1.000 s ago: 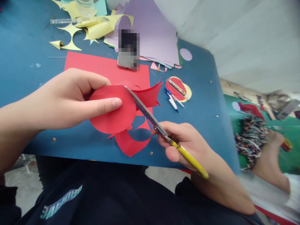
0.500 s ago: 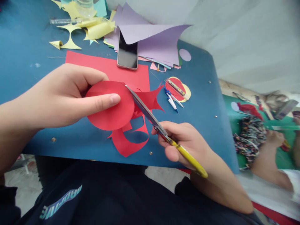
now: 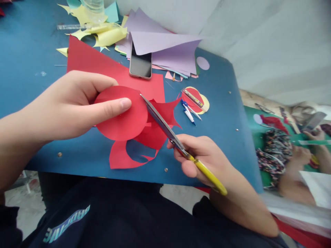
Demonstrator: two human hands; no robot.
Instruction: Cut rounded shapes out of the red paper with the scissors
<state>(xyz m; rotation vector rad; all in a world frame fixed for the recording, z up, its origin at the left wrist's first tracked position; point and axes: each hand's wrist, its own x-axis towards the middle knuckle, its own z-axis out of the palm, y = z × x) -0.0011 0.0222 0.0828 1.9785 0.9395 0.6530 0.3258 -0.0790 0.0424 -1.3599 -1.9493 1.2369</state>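
Observation:
My left hand pinches a round red paper piece between thumb and fingers. In my right hand are scissors with yellow handles. Their blades look closed together, and the tip touches or nearly touches the upper right edge of the red round. Red paper scraps with curved cut edges lie behind the blades, and a curved red scrap hangs or lies below the round. Beyond my left hand, a large red sheet rests on the table, its left corner raised.
A phone lies by stacked purple paper. Yellow scraps and a clear bottle are at the back left. Pens lie near a cutter on red and yellow rounds. Another person's arm is at right.
The curved red scrap below the round has shifted left. The large red sheet's left corner has risen. My hands and the scissors have barely moved. At right, another person's hand has come further into view.

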